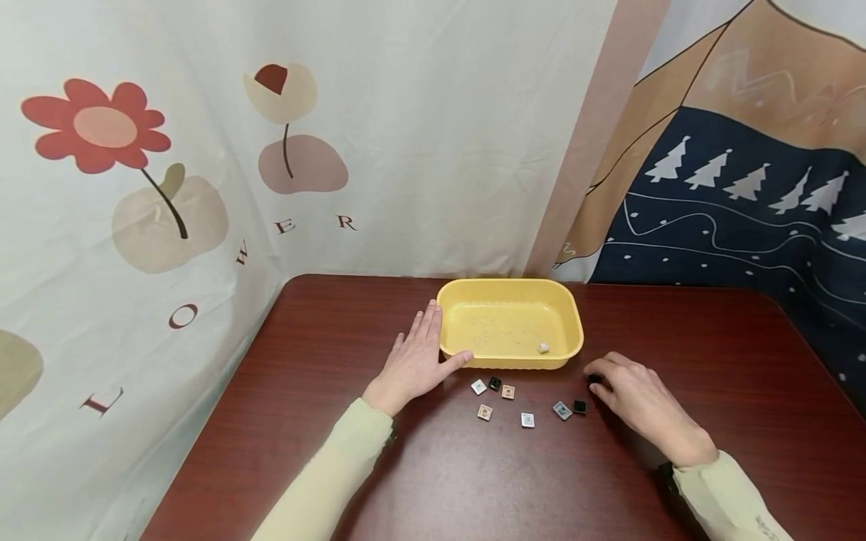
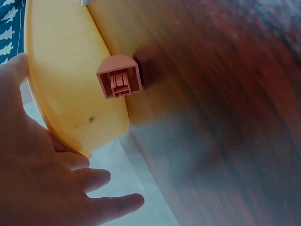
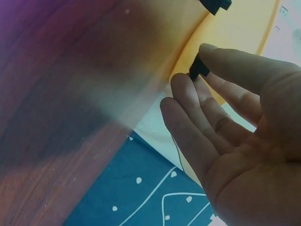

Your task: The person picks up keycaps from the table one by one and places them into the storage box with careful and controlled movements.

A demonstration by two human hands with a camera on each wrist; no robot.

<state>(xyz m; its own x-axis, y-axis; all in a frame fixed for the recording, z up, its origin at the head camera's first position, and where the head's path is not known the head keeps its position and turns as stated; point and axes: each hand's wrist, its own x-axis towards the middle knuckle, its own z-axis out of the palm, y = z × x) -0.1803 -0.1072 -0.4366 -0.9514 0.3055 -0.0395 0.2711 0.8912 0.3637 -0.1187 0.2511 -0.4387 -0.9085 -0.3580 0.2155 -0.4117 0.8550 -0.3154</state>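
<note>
My left hand [image 1: 416, 364] rests against the left side of the yellow tray [image 1: 510, 362], fingers straight and thumb over its front rim. To the tray's right, my right hand [image 1: 632, 394] pinches a small black keycap [image 3: 200, 68] between thumb and fingertips. In front of the tray lie several loose keycaps: white [image 1: 479, 386], black [image 1: 495, 383], beige [image 1: 508, 392], grey-white [image 1: 562, 410] and another black one [image 1: 579, 406]. A pinkish keycap [image 2: 119, 77] shows its hollow underside and stem in the left wrist view. One small whitish piece [image 1: 543, 348] sits inside the tray.
The dark red-brown wooden table [image 1: 325, 330] has its back edge just behind the tray. Beyond it hangs a white curtain [image 1: 433, 150] with flower prints, and a navy cloth [image 1: 744, 248] with tree prints is at the right.
</note>
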